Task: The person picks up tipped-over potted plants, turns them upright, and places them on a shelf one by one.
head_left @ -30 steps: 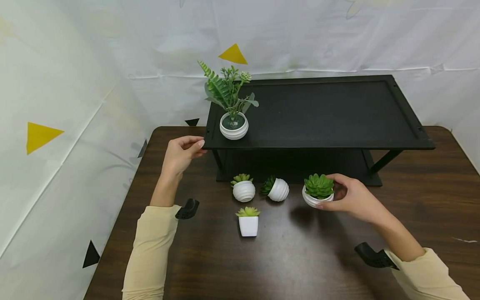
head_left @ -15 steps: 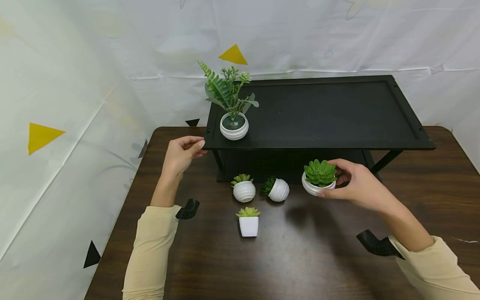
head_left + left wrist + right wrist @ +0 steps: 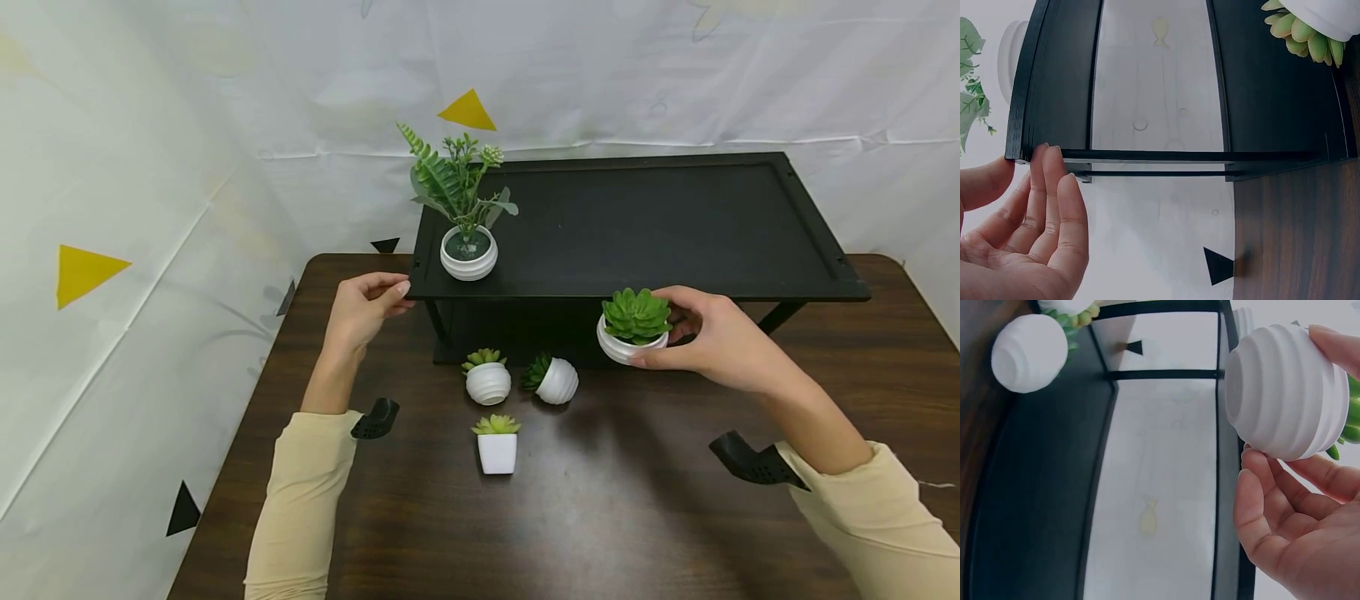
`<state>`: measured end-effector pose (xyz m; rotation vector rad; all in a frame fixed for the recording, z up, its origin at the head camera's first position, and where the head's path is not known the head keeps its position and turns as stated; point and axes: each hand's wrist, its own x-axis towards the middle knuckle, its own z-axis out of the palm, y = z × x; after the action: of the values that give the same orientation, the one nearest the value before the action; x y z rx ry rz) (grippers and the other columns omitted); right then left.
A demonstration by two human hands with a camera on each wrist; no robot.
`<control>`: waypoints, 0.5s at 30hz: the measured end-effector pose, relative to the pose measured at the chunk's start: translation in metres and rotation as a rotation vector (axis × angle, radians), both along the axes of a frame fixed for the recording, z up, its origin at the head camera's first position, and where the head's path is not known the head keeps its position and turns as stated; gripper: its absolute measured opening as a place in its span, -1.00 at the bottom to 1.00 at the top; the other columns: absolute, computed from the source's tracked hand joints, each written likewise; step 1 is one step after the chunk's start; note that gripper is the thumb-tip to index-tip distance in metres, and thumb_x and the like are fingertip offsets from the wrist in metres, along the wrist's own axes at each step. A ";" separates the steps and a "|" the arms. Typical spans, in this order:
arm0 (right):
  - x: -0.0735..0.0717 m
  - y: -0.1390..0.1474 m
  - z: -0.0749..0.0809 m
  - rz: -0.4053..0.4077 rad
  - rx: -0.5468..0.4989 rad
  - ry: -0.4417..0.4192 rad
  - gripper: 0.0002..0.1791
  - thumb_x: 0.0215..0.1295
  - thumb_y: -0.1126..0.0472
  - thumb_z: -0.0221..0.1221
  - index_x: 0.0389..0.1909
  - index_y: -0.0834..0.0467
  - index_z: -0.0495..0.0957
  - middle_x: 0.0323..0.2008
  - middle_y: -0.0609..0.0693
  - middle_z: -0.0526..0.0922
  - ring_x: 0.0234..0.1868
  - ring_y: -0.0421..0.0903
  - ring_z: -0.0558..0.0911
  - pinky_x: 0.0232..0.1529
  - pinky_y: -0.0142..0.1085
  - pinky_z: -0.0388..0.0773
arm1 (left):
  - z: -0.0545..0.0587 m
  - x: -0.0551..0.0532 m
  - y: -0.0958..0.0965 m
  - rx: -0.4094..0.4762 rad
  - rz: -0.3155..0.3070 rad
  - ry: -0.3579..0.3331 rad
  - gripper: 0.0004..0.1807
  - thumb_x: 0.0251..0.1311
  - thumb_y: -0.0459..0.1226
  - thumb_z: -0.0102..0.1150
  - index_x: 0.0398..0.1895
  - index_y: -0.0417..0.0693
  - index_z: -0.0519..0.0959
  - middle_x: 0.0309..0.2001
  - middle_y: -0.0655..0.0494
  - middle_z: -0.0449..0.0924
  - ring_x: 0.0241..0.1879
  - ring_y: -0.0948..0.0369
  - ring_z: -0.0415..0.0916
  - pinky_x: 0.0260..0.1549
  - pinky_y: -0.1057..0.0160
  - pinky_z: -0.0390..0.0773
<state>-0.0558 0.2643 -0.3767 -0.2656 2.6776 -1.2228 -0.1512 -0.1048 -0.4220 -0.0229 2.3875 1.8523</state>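
Note:
In the head view, my right hand (image 3: 723, 337) grips a potted green succulent (image 3: 636, 317) by its white ribbed pot, thumb at the front and fingers behind. The plant is held off the table, overlapping the front edge of the black two-tier shelf (image 3: 645, 225). The right wrist view shows the ribbed pot (image 3: 1285, 394) from its base side, between thumb and fingers. At the shelf's front left corner, my left hand (image 3: 363, 308) pinches the upper board. In the left wrist view its thumb (image 3: 988, 184) lies on top and the fingertips sit underneath.
A leafy plant in a white bowl (image 3: 468, 254) stands on the top board's left end. On the brown table (image 3: 465, 533), before the shelf, are an upright square-potted succulent (image 3: 497, 452), a leaning round one (image 3: 488, 382) and one lying sideways (image 3: 557, 381). White cloth hangs behind and left.
My right hand has lifted the potted succulent up and forward, from over the table to the shelf's front edge. The left hand has stayed at the shelf corner.

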 end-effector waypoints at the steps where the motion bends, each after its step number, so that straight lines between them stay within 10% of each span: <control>1: -0.002 0.000 0.002 0.001 -0.006 0.000 -0.31 -0.06 0.16 0.40 0.12 0.26 0.37 -0.25 0.09 0.53 -0.45 -0.16 0.54 -0.49 -0.39 0.47 | 0.000 0.000 0.000 -0.001 0.001 -0.002 -0.73 0.22 -0.38 0.09 -0.07 -0.41 0.52 -0.24 -0.12 0.53 -0.48 0.35 0.56 -0.19 0.16 0.58; 15: -0.027 -0.013 0.022 -0.019 -0.059 -0.079 -0.25 -0.03 0.12 0.39 0.18 0.26 0.31 -0.18 0.11 0.57 -0.34 -0.16 0.57 -0.34 -0.42 0.48 | 0.000 -0.001 0.000 -0.003 -0.008 0.003 -0.73 0.22 -0.38 0.09 -0.07 -0.41 0.52 -0.25 -0.10 0.52 -0.46 0.31 0.58 -0.22 0.22 0.59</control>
<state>-0.0824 0.2509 -0.3543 -0.1963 2.5855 -1.2917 -0.1518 -0.1050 -0.4219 -0.0111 2.3887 1.8466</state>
